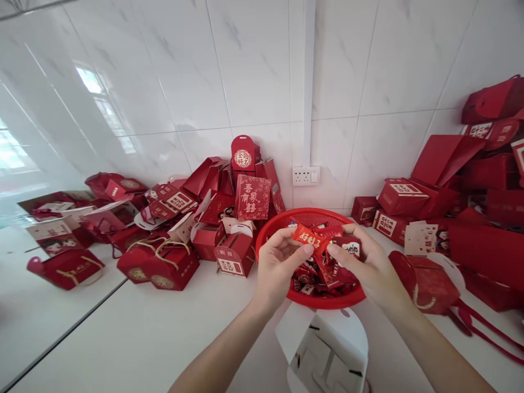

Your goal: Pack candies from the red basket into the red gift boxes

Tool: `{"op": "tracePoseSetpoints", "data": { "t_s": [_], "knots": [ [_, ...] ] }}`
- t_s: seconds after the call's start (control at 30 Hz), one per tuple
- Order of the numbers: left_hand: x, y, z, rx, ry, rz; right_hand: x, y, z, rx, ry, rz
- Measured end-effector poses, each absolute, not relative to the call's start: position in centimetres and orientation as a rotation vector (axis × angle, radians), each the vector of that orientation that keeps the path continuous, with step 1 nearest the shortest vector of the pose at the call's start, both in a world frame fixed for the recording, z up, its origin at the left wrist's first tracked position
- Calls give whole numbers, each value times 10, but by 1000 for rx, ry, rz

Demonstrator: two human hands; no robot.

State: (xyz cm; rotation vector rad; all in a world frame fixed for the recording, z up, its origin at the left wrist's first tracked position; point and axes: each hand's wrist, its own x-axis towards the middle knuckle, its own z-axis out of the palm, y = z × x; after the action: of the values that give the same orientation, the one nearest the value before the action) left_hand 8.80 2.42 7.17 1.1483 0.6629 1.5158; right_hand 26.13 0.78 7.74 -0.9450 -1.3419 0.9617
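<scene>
Both my hands hover over a red plastic basket (273, 225) filled with red wrapped candies (317, 281). My left hand (278, 267) pinches a red candy packet (306, 236) by its edge between thumb and fingers. My right hand (366, 265) cups several more red candy packets (350, 248) and its thumb touches the same packet. Below my hands, near the table's front edge, an unfolded white gift box (331, 349) stands open.
Piles of red paper gift boxes (229, 218) lie against the tiled wall on the left, and more red boxes (470, 207) are stacked on the right. A red box with a gold cord (428, 284) sits right of the basket. A wall socket (305, 176) is behind it.
</scene>
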Motion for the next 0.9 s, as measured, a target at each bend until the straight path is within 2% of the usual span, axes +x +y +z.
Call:
{"op": "tracePoseSetpoints", "data": {
  "t_s": [0.23, 0.7, 0.9],
  "knots": [
    [91, 9, 79, 1193, 692, 1446, 259, -5, 84, -1039, -1386, 670],
    [82, 6, 81, 1311, 665, 1404, 262, -9, 86, -973, -1393, 769],
    [83, 6, 77, 1480, 636, 1465, 264, -10, 92, -1009, -1425, 707]
  ]
}}
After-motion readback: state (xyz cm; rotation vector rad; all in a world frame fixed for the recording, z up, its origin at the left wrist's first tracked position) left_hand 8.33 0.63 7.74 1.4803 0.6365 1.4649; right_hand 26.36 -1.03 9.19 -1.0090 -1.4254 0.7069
